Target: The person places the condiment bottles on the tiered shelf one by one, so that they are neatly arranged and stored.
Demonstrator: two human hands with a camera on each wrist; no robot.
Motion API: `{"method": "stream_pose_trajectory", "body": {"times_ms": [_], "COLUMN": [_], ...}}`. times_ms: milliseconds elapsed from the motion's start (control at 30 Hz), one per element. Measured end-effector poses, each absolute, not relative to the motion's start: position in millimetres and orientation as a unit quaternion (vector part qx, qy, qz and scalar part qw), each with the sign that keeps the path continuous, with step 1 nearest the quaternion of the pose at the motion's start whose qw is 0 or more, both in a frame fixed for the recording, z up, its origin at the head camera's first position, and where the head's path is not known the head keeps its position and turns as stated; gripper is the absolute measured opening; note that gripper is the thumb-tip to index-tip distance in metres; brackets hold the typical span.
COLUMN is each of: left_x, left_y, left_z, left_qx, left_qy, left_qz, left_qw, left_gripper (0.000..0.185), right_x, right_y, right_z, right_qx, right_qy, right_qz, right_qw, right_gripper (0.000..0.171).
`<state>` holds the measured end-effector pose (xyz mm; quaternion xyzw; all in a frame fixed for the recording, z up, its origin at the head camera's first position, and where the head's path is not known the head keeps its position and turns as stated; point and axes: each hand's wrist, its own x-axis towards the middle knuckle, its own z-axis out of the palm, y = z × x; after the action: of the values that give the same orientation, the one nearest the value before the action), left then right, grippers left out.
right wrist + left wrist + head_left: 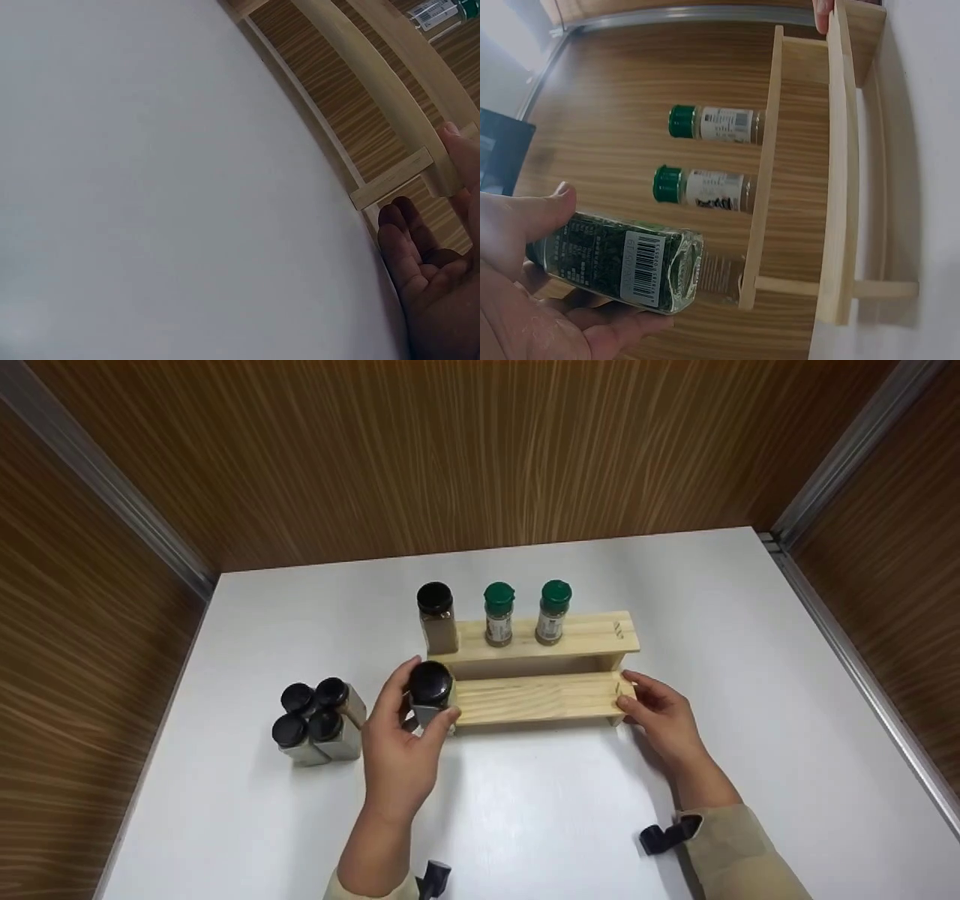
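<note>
My left hand [401,754] holds a square glass spice jar [622,259] with a black cap, fingers and thumb around its sides. Dark green flakes fill the jar, and a barcode label shows in the left wrist view. Its base hangs above the left end of the lower shelf of a two-tier wooden spice rack [540,697]. At the rack's right end, my right hand [664,720] grips the lower shelf, thumb on the board. On the upper shelf stand a black-capped jar [439,622] of brown powder and two green-capped jars, one in the middle [499,619] and another farther right [552,619].
Several black-capped square jars [319,724] stand clustered on the white table [540,817], left of the rack. Wood-grain panels [480,457] with metal edging enclose the table at the back and both sides.
</note>
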<state>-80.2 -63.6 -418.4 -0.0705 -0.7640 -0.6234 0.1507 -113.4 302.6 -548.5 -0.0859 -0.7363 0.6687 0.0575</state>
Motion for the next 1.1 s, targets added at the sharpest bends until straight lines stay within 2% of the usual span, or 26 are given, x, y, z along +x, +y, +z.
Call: {"method": "stream_pose_trajectory", "body": {"times_ms": [233, 500, 700, 1100], "left_x": [-91.6, -111.0, -127.2, -144.7], "left_y": [-43.9, -14.7, 8.0, 44.5], "left_z": [-406.1, -390.0, -375.9, -357.6], "left_qx": [-0.112, -0.141, -0.178, -0.184], "left_qy": [-0.766, -0.751, -0.746, -0.768], "left_qz": [-0.617, -0.636, -0.633, -0.605], "left_qw": [0.144, 0.106, 0.103, 0.104], "left_gripper": [0.068, 0.068, 0.067, 0.067], "right_x": [-114.6, -113.1, -114.5, -113.9], "right_y": [302.0, 302.2, 301.7, 301.9], "right_z": [-548.5, -551.9, -552.9, -549.6], "right_qx": [-0.085, -0.083, -0.073, -0.089], "right_qy": [-0.738, -0.739, -0.728, -0.729], "right_qz": [0.665, 0.664, 0.677, 0.675], "right_qw": [0.076, 0.078, 0.081, 0.071], "right_gripper": [0.046, 0.046, 0.046, 0.045]}}
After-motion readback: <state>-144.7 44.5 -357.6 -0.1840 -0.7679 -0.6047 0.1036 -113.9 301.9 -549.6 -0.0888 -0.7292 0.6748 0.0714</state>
